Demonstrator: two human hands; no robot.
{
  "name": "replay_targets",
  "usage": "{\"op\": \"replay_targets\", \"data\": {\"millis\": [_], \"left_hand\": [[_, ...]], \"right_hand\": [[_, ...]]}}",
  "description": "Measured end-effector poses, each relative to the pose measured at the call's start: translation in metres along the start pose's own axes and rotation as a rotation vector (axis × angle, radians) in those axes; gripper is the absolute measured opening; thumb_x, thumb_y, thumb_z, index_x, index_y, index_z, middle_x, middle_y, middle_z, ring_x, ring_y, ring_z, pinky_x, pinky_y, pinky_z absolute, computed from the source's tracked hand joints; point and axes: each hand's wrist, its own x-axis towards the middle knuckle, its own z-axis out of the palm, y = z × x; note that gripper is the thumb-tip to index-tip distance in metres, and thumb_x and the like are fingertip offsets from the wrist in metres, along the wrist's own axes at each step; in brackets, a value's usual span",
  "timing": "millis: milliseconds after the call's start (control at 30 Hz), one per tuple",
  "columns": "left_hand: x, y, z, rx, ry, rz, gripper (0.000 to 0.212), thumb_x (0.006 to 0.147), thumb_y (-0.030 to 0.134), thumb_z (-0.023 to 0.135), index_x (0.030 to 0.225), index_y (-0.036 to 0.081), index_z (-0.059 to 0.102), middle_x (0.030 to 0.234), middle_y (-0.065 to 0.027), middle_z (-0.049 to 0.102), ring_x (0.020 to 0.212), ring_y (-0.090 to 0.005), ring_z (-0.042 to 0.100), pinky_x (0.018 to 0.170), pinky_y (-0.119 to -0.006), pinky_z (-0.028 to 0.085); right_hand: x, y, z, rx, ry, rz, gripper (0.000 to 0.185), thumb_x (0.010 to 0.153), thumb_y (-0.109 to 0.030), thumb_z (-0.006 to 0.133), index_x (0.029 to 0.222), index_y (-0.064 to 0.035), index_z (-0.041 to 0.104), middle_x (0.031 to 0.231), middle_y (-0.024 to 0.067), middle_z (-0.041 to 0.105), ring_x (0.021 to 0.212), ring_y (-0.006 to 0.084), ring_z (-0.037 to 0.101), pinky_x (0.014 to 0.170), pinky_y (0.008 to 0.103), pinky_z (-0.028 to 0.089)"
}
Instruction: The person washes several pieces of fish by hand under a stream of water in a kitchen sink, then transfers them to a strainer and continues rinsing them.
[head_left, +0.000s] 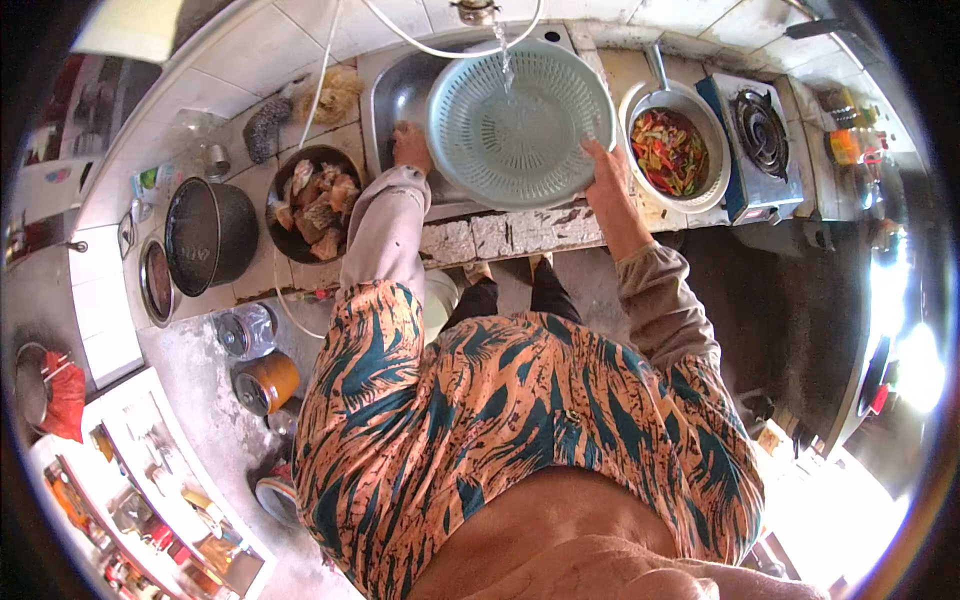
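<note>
Water runs from a metal faucet (476, 10) into a pale green plastic colander (517, 127) over the right part of a stainless steel sink (386, 97). My right hand (606, 171) grips the colander's right rim, thumb on top. My left hand (411, 146) is down in the sink at the colander's left; its fingers are partly hidden, and whether it holds something is unclear. Left of the sink stands a dark bowl with raw meat or fish pieces (315, 202). On the right, a white basin (720, 169) holds cut red and green peppers (667, 150) in liquid.
A gas stove (757, 142) sits right of the basin, with bottles (847, 146) beyond. A black pot (214, 236) and a lid (157, 281) stand at the counter's left. A white hose loops over the sink. Jars (266, 382) are below at left.
</note>
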Motion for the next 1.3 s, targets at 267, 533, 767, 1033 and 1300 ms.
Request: {"op": "replay_targets", "data": {"millis": [267,533,767,1033,1300], "left_hand": [[-0.031,0.023,-0.207,-1.269,0.56,-0.47,0.023,0.081,0.017,0.058,0.1,0.003,0.06,0.09,-0.0118,0.066,0.075,-0.0234,0.064,0.066,-0.033,0.05],[0.017,0.117,-0.171,-1.041,0.35,-0.273,0.028,0.079,0.024,0.057,0.102,0.008,0.058,0.089,-0.0155,0.063,0.081,-0.0334,0.061,0.071,-0.041,0.047],[-0.055,0.102,-0.137,-0.616,0.089,0.221,0.029,0.081,0.029,0.056,0.102,0.008,0.059,0.108,-0.017,0.057,0.088,-0.036,0.058,0.077,-0.045,0.044],[-0.055,0.138,-0.173,-0.986,-0.052,0.261,0.028,0.079,0.021,0.055,0.101,0.003,0.059,0.106,-0.0211,0.058,0.088,-0.0383,0.057,0.078,-0.046,0.044],[0.002,0.077,-0.181,-0.509,0.036,0.103,0.019,0.08,0.019,0.056,0.088,0.004,0.063,0.09,-0.0174,0.062,0.082,-0.0336,0.058,0.075,-0.04,0.046]], "right_hand": [[0.024,0.003,0.016,-0.132,0.049,-0.03,0.048,0.077,0.0,0.054,0.122,-0.0063,0.042,0.106,0.0105,0.055,0.092,0.0218,0.053,0.078,0.0366,0.046],[0.015,0.018,0.023,-0.267,-0.115,0.096,0.035,0.083,-0.013,0.059,0.116,-0.0042,0.048,0.101,0.0079,0.055,0.089,0.0168,0.051,0.074,0.0343,0.043],[0.016,0.003,0.014,-0.097,-0.126,0.073,0.029,0.084,-0.006,0.056,0.112,-0.0022,0.05,0.098,0.0073,0.058,0.086,0.0168,0.054,0.073,0.0322,0.045],[0.014,0.018,0.02,-0.106,-0.193,0.093,0.032,0.085,-0.007,0.058,0.116,-0.0027,0.05,0.097,0.0048,0.057,0.085,0.0146,0.052,0.075,0.0305,0.043],[0.015,0.017,0.001,-0.1,-0.136,0.071,0.033,0.084,-0.008,0.058,0.116,-0.0032,0.051,0.097,0.0051,0.057,0.086,0.0146,0.052,0.076,0.0319,0.044]]}}
